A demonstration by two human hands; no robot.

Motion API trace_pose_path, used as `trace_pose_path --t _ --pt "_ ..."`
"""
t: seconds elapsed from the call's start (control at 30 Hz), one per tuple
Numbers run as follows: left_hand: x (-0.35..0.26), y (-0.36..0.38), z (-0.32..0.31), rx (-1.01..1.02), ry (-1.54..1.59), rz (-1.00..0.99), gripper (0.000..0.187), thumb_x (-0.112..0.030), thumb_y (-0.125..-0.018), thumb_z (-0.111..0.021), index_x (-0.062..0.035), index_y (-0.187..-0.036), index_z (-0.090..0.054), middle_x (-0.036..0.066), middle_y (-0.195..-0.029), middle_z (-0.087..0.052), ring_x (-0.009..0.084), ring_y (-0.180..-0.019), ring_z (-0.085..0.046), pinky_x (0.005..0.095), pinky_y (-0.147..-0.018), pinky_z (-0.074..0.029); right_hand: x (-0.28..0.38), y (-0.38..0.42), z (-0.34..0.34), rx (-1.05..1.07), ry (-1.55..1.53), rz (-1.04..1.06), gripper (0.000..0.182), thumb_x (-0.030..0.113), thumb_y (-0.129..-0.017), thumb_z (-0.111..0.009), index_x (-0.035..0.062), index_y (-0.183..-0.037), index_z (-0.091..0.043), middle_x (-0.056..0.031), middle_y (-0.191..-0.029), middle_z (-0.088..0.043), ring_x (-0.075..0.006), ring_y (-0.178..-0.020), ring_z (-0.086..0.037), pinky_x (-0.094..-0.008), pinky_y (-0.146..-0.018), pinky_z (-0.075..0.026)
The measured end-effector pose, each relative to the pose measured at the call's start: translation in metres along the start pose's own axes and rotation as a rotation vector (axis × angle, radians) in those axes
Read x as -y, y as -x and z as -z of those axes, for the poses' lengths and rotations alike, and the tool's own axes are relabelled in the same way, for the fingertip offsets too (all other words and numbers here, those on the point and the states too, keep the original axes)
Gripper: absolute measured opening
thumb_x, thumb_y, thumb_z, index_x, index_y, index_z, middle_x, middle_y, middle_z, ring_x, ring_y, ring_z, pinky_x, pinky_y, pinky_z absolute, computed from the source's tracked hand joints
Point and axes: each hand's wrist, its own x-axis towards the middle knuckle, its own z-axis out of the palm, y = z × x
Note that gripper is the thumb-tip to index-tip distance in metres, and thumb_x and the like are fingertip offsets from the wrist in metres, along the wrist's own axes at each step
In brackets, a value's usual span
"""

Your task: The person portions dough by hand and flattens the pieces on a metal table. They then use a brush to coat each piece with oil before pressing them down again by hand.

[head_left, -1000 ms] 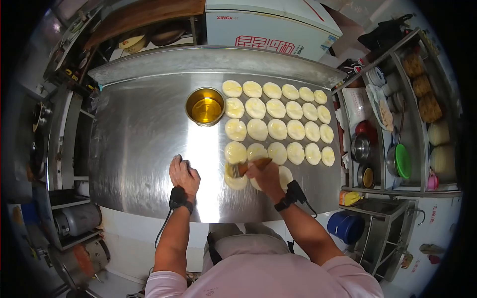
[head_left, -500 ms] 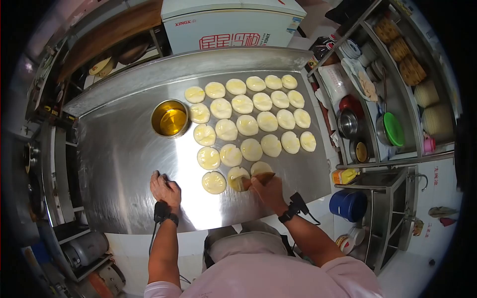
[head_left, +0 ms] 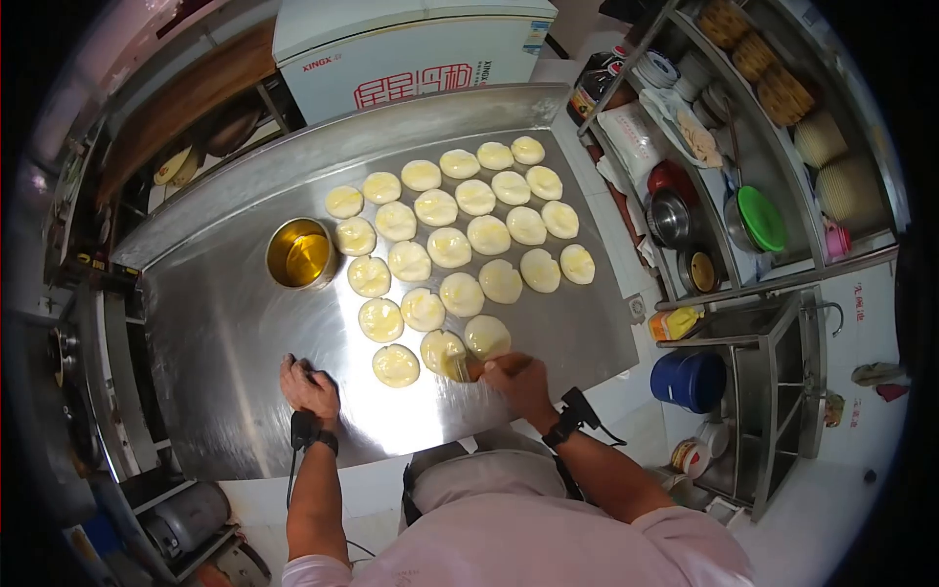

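Note:
Several flat dough rounds (head_left: 487,235) lie in rows on the steel table (head_left: 225,342), many with a glossy yellow film. My right hand (head_left: 518,383) grips a brush (head_left: 475,371) by its brown handle, its bristles on a dough round (head_left: 442,352) in the row nearest me. The round (head_left: 487,336) beside it sits just above that hand. My left hand (head_left: 310,387) rests on the bare steel at the left with its fingers apart, holding nothing. A metal pot (head_left: 276,256) of yellow oil stands left of the rows.
A raised steel edge (head_left: 342,142) runs along the table's far side, with a white freezer (head_left: 411,49) behind it. Shelves with bowls, a green lid (head_left: 761,219) and baskets stand at the right. A blue bucket (head_left: 688,381) is below them.
The view has shifted, so the table and dough sit further left. The brush has moved slightly relative to the dough round, and my right hand still holds it. My left hand stays on the table.

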Motion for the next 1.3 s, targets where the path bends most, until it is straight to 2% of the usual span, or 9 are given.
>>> trace_pose_path --t 0.17,0.33,0.53,0.67,0.73,0.97,1.03,1.13,1.3 --pt "0.0 0.0 0.0 0.026 -0.018 0.009 0.026 -0.011 -0.08 -0.053 0.001 -0.103 -0.058 0.028 -0.127 -0.054 0.0454 -0.12 -0.049 0.052 -0.104 -0.038 -0.017 -0.017 0.035 -0.083 0.218 0.117 0.018 0.013 -0.088 -0.069 -0.0042 -0.09 -0.071 -0.0083 -0.075 -0.072 -0.012 -0.069 -0.068 -0.028 -0.063 -0.054" --pt "-0.005 -0.002 0.005 0.045 -0.037 0.024 0.024 -0.009 -0.08 -0.052 0.002 -0.101 -0.06 0.028 -0.125 -0.055 0.0448 -0.12 -0.05 0.0521 -0.106 -0.036 -0.003 -0.056 0.025 -0.148 -0.173 0.068 0.017 0.01 -0.089 -0.066 -0.0067 -0.089 -0.069 -0.0102 -0.077 -0.071 -0.0134 -0.069 -0.069 -0.0271 -0.061 -0.055" --pt "-0.001 0.0 0.0 -0.002 -0.015 -0.013 0.024 -0.008 -0.08 -0.052 0.0029 -0.1 -0.059 0.028 -0.123 -0.056 0.0454 -0.118 -0.051 0.0531 -0.105 -0.038 -0.03 -0.047 0.084 -0.336 -0.079 0.061 0.016 0.011 -0.089 -0.067 -0.005 -0.093 -0.069 -0.0092 -0.079 -0.07 -0.0132 -0.067 -0.067 -0.0242 -0.058 -0.055" --pt "0.001 0.002 0.0 -0.003 -0.011 -0.023 0.024 -0.008 -0.08 -0.052 0.0035 -0.101 -0.059 0.029 -0.124 -0.056 0.0457 -0.119 -0.051 0.0531 -0.105 -0.038 0.001 -0.015 0.058 -0.361 -0.206 -0.006 0.016 0.012 -0.089 -0.067 -0.0034 -0.092 -0.069 -0.0086 -0.076 -0.07 -0.0122 -0.065 -0.067 -0.0244 -0.057 -0.054" --pt "0.001 0.0 0.0 0.027 -0.028 0.0 0.025 -0.008 -0.081 -0.051 0.0036 -0.101 -0.059 0.028 -0.126 -0.055 0.0455 -0.119 -0.05 0.0532 -0.105 -0.038 0.0 -0.008 0.049 -0.145 -0.027 0.032 0.015 0.012 -0.089 -0.067 -0.0026 -0.089 -0.069 -0.0075 -0.073 -0.07 -0.0119 -0.064 -0.066 -0.0257 -0.056 -0.052" --pt "0.0 0.001 0.001 0.05 -0.048 -0.009 0.028 -0.011 -0.083 -0.05 0.0022 -0.107 -0.057 0.027 -0.129 -0.052 0.0445 -0.122 -0.047 0.0518 -0.107 -0.035 0.007 -0.05 0.082 -0.238 0.1 0.165 0.018 0.01 -0.088 -0.067 -0.0065 -0.094 -0.069 -0.0089 -0.076 -0.071 -0.0141 -0.068 -0.07 -0.0266 -0.061 -0.056" --pt "0.001 0.001 -0.001 0.053 -0.061 0.01 0.027 -0.01 -0.083 -0.049 0.0022 -0.106 -0.057 0.027 -0.13 -0.052 0.0443 -0.122 -0.047 0.052 -0.107 -0.035 0.01 -0.089 0.065 -0.289 0.029 0.254 0.018 0.013 -0.09 -0.067 -0.0048 -0.088 -0.069 -0.0077 -0.071 -0.069 -0.0127 -0.062 -0.065 -0.0279 -0.059 -0.053" --pt "-0.005 -0.001 0.006 0.059 -0.048 0.009 0.025 -0.008 -0.083 -0.049 0.0036 -0.104 -0.057 0.027 -0.129 -0.054 0.0447 -0.121 -0.049 0.0529 -0.106 -0.037 -0.004 -0.122 0.051 -0.321 -0.24 0.149 0.019 0.012 -0.091 -0.066 -0.006 -0.086 -0.068 -0.0089 -0.072 -0.069 -0.0136 -0.062 -0.065 -0.0285 -0.058 -0.053" --pt "-0.003 0.002 0.002 0.061 -0.046 0.017 0.025 -0.01 -0.084 -0.049 0.0038 -0.104 -0.057 0.027 -0.128 -0.054 0.0448 -0.121 -0.049 0.053 -0.106 -0.037 0.009 -0.098 0.075 -0.302 -0.154 0.139 0.021 0.014 -0.09 -0.067 -0.0065 -0.086 -0.068 -0.0101 -0.074 -0.07 -0.0148 -0.062 -0.066 -0.0292 -0.057 -0.053"
